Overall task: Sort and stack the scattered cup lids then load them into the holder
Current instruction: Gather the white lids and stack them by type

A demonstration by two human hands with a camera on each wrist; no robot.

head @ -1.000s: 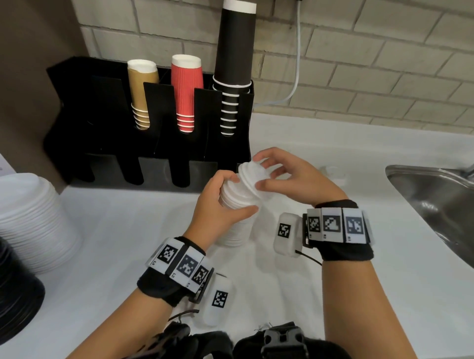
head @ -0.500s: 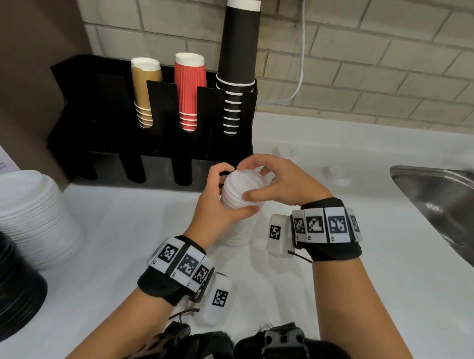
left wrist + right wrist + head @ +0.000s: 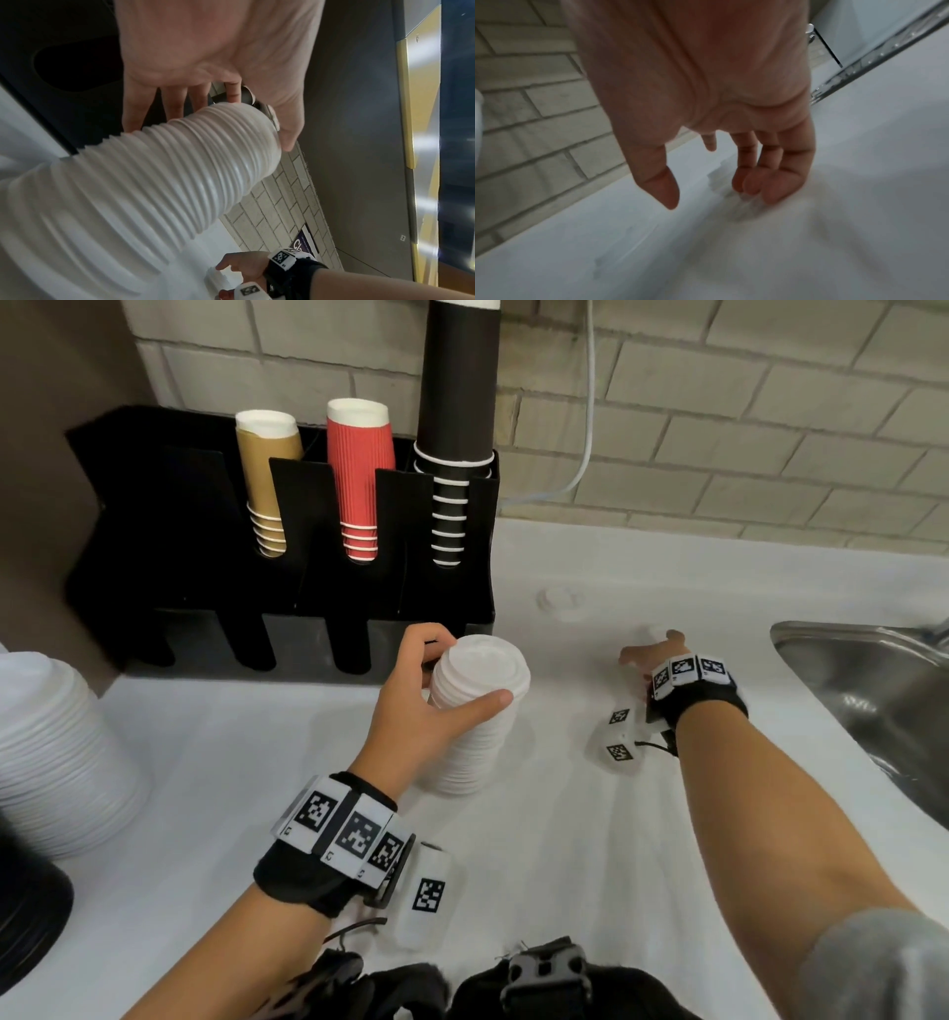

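Note:
A tall stack of white cup lids stands on the white counter in front of the black holder. My left hand grips its top, thumb in front and fingers behind; the left wrist view shows the ribbed stack in that grasp. My right hand is stretched out to the right over a loose white lid near the sink. In the right wrist view the right hand has thumb and fingers spread, hanging just above the blurred lid. Another loose lid lies farther back.
The holder carries brown, red and black paper cups in its upper slots. A steel sink borders the counter on the right. Large stacks of white lids and black lids stand at the left. A white cable hangs on the brick wall.
My right hand set a lid on top of the stack, let go and moved right toward the loose lid by the sink. The left hand stayed on the stack.

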